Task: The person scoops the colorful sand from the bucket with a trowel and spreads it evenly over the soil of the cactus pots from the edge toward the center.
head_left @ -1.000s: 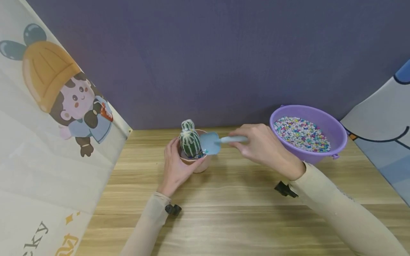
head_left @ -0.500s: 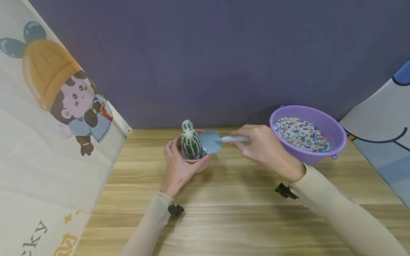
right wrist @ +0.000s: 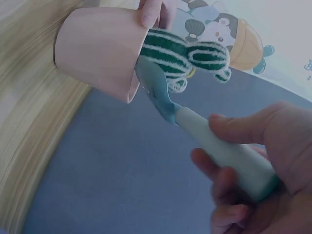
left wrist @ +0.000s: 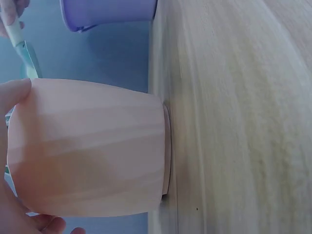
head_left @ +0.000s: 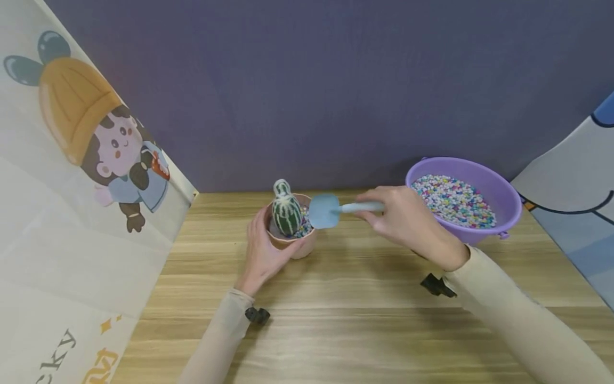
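Just ahead of the person, the pink pot (head_left: pixel 304 250) stands on the wooden table (head_left: pixel 336 325), between the two hands and right inside the grasp of the left one. The left hand (head_left: pixel 266 257) grips it near the top, thumb along the near side by the rim and fingers round the far left side. A knitted green cactus (head_left: pixel 287 217) with white stripes rises from the pot, leaning a little, and small coloured beads (head_left: pixel 304 230) lie beside it, toward the right hand.

The right hand (head_left: pixel 403 214), to the right of the pot and apart from it, holds a small shovel by its pale handle (head_left: pixel 363 207), fingers and thumb curled round it. The blue blade (head_left: pixel 324 211) points left, at the pot's right rim; whether it touches the rim I cannot tell.

Just beyond the right hand, near the back of the table, sits a purple bucket (head_left: pixel 506 207) with many more multicoloured beads (head_left: pixel 455 201) in it. A dark panel (head_left: pixel 312 96) stands behind everything, and a white sheet (head_left: pixel 72 256) printed with a cartoon figure is on the left
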Demonstrator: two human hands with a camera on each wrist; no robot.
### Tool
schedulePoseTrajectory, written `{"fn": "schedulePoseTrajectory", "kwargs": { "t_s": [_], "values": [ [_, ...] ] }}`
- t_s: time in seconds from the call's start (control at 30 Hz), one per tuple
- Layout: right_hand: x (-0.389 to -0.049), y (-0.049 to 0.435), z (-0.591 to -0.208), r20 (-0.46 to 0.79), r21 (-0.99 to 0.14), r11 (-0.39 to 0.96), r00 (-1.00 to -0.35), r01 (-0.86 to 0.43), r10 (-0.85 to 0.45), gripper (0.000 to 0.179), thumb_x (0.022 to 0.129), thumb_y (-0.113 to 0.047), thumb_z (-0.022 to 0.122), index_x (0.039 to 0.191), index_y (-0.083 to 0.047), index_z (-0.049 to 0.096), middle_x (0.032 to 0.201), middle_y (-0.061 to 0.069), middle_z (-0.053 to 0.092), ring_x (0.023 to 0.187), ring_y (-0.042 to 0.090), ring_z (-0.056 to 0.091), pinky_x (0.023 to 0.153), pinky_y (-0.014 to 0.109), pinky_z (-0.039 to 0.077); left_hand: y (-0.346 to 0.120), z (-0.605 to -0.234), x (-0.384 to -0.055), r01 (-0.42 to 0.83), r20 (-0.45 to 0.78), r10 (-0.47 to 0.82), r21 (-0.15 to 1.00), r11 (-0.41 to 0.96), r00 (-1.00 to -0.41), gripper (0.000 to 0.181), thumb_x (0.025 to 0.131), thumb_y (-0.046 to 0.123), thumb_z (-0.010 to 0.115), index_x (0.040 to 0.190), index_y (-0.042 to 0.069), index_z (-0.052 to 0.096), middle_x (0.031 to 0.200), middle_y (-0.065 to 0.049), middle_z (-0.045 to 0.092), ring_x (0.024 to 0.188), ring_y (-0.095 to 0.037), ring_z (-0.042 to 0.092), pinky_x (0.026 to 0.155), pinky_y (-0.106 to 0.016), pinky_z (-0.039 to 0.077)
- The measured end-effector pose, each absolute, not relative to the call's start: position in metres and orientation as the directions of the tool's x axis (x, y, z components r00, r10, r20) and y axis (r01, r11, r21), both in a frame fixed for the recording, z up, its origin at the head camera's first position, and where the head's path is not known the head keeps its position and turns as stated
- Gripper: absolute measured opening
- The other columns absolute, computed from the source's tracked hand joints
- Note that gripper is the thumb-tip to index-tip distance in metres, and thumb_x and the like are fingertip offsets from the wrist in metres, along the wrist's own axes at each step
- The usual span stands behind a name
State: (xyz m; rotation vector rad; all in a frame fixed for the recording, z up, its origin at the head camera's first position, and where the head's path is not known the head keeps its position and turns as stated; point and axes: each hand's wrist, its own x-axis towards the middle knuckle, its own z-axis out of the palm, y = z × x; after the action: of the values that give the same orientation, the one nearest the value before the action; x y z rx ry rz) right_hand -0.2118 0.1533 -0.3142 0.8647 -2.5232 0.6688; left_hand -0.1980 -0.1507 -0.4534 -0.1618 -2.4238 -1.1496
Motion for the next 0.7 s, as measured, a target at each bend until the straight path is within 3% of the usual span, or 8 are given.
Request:
{"fn": "schedulePoseTrajectory", "kwargs": {
  "t_s": [0.17,0.33,0.7],
  "values": [
    [-0.213,0.162,-0.311,0.276,-0.337,0.777,-0.845,-0.532,-0.459,0.023,0.091,-0.026,0.085,0.109,-0.012,0.083,0.078,0.000,0.075,0.059,0.014,0.052,0.053,0.034,0.044,-0.152,-0.453,-0.198,0.252,0.396,-0.094,0.731,0.634,-0.913,0.118,0.072,0.054,0.094,0.165,0.015,0.035,0.160,-0.008,0.049,0.149,-0.030,0.042,0.128,-0.051,0.033],
    [-0.214,0.168,-0.314,0.075,-0.354,0.821,-0.889,-0.447,-0.452,0.034,0.099,-0.028,0.076,0.126,-0.008,0.078,0.081,0.001,0.071,0.059,0.015,0.051,0.052,0.031,0.040,-0.151,-0.453,-0.199,0.233,0.384,-0.113,0.740,0.631,-0.916,0.117,0.071,0.057,0.094,0.165,0.018,0.036,0.160,-0.006,0.049,0.148,-0.029,0.043,0.126,-0.053,0.035],
    [-0.215,0.193,-0.322,0.232,-0.411,0.784,-0.885,-0.465,-0.403,0.027,0.098,-0.022,0.076,0.121,-0.009,0.080,0.097,0.008,0.078,0.065,0.017,0.054,0.060,0.034,0.045,-0.147,-0.455,-0.205,0.239,0.415,-0.145,0.738,0.631,-0.898,0.115,0.072,0.055,0.094,0.163,0.016,0.037,0.162,-0.010,0.046,0.149,-0.030,0.042,0.127,-0.054,0.035]
  ]
}}
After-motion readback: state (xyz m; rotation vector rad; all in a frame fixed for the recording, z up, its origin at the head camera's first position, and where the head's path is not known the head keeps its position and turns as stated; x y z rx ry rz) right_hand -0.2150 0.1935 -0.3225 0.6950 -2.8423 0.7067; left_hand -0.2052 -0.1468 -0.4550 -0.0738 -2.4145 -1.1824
